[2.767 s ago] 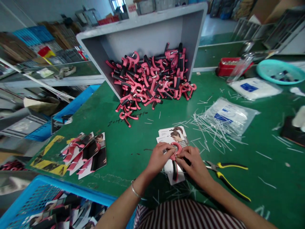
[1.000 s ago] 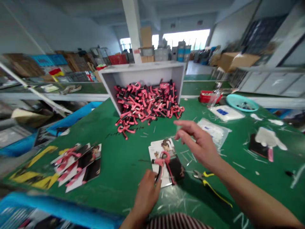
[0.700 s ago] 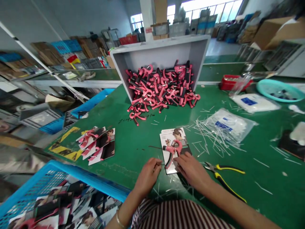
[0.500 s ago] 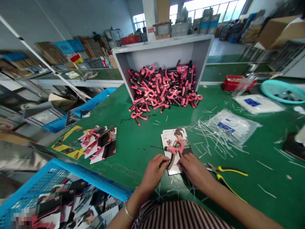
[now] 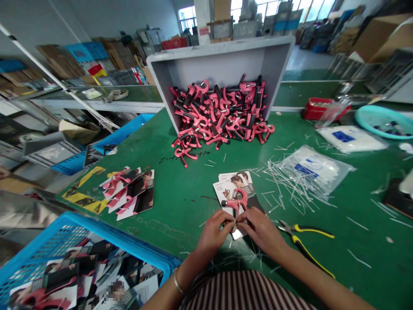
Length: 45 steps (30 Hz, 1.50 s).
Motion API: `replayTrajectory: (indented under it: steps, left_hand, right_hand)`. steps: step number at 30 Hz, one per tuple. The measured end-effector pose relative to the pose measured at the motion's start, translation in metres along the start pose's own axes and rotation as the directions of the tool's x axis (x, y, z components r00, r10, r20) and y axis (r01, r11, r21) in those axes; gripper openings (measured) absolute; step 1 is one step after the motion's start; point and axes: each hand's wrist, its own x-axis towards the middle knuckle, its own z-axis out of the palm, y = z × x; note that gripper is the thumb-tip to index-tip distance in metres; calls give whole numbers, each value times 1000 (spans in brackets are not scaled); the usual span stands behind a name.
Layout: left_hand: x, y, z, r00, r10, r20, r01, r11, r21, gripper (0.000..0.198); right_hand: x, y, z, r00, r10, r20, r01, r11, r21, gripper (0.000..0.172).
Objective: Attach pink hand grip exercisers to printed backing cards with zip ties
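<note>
A pink and black hand grip strengthener [image 5: 240, 199] lies on a printed backing card [image 5: 222, 192] in front of me, with more cards beneath it. Over its lower handles the fingertips of my left hand [image 5: 217, 230] and my right hand [image 5: 262, 228] meet in a pinch. Something small and pale shows between them, too little of it to name. My fingers cover the handle ends and the card's lower part. To the right lie loose white cable ties [image 5: 287, 183] and pliers [image 5: 295, 232] with yellow and black handles.
A grey bin [image 5: 211, 60] on its side spills many grip strengtheners [image 5: 219, 114]. Carded ones [image 5: 130, 193] lie at left, above a blue crate [image 5: 106, 230] of carded pieces. Bags of cable ties [image 5: 318, 165], a red box [image 5: 318, 107] and a turquoise tray [image 5: 364, 114] stand right.
My hands have come together at the lower handles; the left has left the black grip. The top card has turned slightly and slid off line with those below. The view has shifted a little.
</note>
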Motion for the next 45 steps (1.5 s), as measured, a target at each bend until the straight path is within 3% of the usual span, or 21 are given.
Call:
replayTrajectory:
  steps: [3, 6, 13, 21, 25, 28, 32, 35, 41, 45]
  left_hand:
    - [0, 1, 0, 1000, -24, -10, 24, 999, -24, 10]
    - [1, 3, 0, 999, -55, -3, 54, 998, -33, 8]
    - [2, 7, 3, 998, -57, 10, 58, 997, -51, 9]
    - [5, 7, -1, 997, -44, 65, 43, 999, 7, 11]
    - [4, 9, 0, 994, 14, 108, -35, 980, 197, 11]
    - [0, 13, -1, 992, 36, 122, -76, 938, 338, 12]
    - [-3, 20, -5, 975, 60, 212, -124, 945, 302, 18]
    - [-2, 24, -6, 965, 111, 239, -196, 908, 370, 18]
    - [6, 36, -5, 946, 83, 314, -269, 741, 615, 17]
    - [8, 42, -12, 938, 194, 287, -325, 780, 535, 22]
  right_hand:
    - [2, -2, -5, 1000, -28, 12, 28, 998, -54, 14]
    - [4, -3, -12, 994, -88, 62, 100, 970, -222, 20]
    - [3, -1, -16, 973, -132, 188, 195, 907, -373, 10]
    - [2, -4, -17, 969, -159, 188, 220, 900, -375, 12]
    - [1, -2, -15, 960, -202, 195, 256, 916, -310, 14]
    - [1, -2, -15, 973, -127, 195, 165, 967, -192, 14]
    - [2, 0, -14, 978, -41, 203, 52, 997, -50, 14]
    - [1, 3, -11, 982, -28, 189, 33, 999, -21, 13]
    - [-5, -6, -7, 985, -50, 164, 72, 989, -132, 17]
    - [-4, -5, -11, 980, -146, 137, 179, 946, -269, 20]
